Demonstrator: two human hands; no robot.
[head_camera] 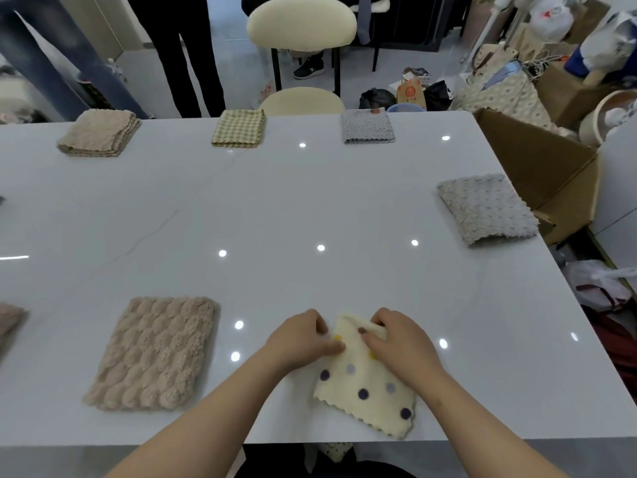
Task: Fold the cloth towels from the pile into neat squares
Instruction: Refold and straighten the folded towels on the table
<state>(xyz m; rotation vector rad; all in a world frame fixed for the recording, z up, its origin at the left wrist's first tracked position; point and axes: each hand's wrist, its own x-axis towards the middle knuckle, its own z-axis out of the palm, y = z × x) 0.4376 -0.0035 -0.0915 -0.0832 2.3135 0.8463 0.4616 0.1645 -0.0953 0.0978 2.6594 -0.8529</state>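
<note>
The cream dotted towel (365,391) is spread under both hands and from them toward the table's (310,201) near edge. Its far fold is pinched by the right hand (396,339), and its left edge is gripped by the left hand (303,339). Far beyond the hands, an M-like mark is seen on a paper bag (410,93).

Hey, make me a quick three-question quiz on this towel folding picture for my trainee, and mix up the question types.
1. True or false: both the left hand and the right hand are on the dotted cream towel.
2. Which towel lies just left of it? A checked, B fluffy beige towel, C grey.
3. Fill in: ___ folded towels line the table's far edge.
Key: 1 true; 2 B; 3 three.
</note>
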